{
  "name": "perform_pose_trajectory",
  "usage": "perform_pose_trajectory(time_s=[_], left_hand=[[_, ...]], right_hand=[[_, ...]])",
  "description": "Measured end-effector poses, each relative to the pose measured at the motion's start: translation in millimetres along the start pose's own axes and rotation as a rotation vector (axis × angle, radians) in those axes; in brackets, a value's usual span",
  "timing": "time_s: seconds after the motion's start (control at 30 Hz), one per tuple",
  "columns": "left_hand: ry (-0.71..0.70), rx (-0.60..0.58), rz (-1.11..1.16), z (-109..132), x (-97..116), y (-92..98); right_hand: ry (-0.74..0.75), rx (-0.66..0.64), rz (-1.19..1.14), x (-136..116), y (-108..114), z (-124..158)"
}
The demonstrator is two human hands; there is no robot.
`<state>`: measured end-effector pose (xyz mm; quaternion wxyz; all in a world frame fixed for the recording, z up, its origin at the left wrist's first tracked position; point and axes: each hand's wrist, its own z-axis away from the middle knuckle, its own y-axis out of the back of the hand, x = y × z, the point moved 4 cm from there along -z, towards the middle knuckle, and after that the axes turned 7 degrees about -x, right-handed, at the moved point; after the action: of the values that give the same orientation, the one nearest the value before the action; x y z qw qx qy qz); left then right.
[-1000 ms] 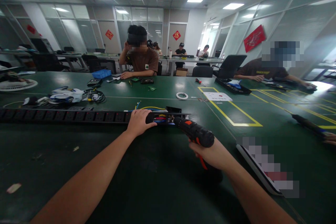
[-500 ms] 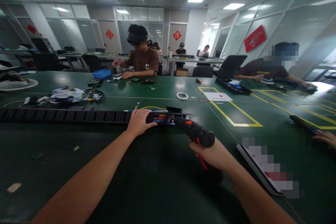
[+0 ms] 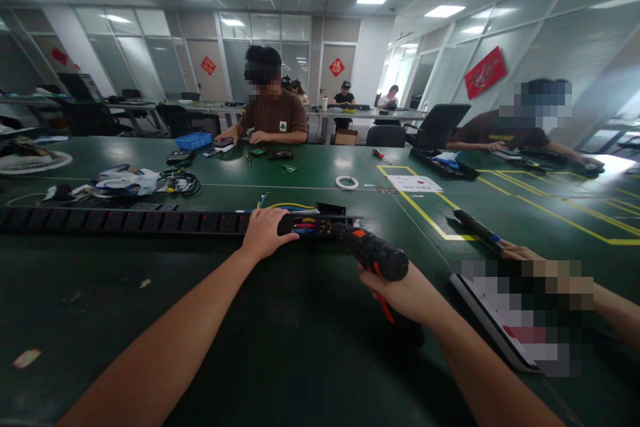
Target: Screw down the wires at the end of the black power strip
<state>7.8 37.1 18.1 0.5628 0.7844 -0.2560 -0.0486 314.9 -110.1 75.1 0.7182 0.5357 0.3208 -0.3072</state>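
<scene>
A long black power strip (image 3: pixel 125 221) with a row of sockets lies across the bench, reaching in from the left edge. My left hand (image 3: pixel 263 232) is closed around it near its right end, thumb along the front side. Just right of that hand the strip's housing is open, showing coloured wires (image 3: pixel 304 225) inside. My right hand (image 3: pixel 403 290) grips a black and orange cordless drill (image 3: pixel 376 252) by its handle. The drill points left, its nose at the strip's open end; the bit's contact is too dark to make out.
From the right, a co-worker's hand (image 3: pixel 525 253) holds a dark, rod-like tool (image 3: pixel 477 228). A white-edged book or box (image 3: pixel 493 323) lies near my right forearm. Beyond the strip are a tape roll (image 3: pixel 347 183), a screwdriver (image 3: pixel 382 156), a blue basket (image 3: pixel 194 141) and cables (image 3: pixel 180 181).
At the right, the co-worker's hand has moved left and inward with the dark tool. The person across the bench has shifted their hands. My hands, the drill and the strip look nearly still.
</scene>
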Motion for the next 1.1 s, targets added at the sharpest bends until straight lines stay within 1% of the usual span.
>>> perform_pose_trajectory(time_s=[0.2,0.47,0.77,1.1], left_hand=[[0.007,-0.007,0.009,-0.1,1.0,0.6],[0.001,0.000,0.005,0.1,1.5,1.3],[0.006,0.001,-0.003,0.7,1.2,0.5],[0.002,0.002,0.010,0.7,-0.3,-0.7]], right_hand=[[0.019,-0.004,0.019,0.9,1.2,-0.3],[0.010,-0.015,0.009,-1.6,1.7,1.0],[0.005,-0.006,0.004,4.7,-0.3,-3.0],[0.003,-0.018,-0.007,2.5,-0.3,-1.3]])
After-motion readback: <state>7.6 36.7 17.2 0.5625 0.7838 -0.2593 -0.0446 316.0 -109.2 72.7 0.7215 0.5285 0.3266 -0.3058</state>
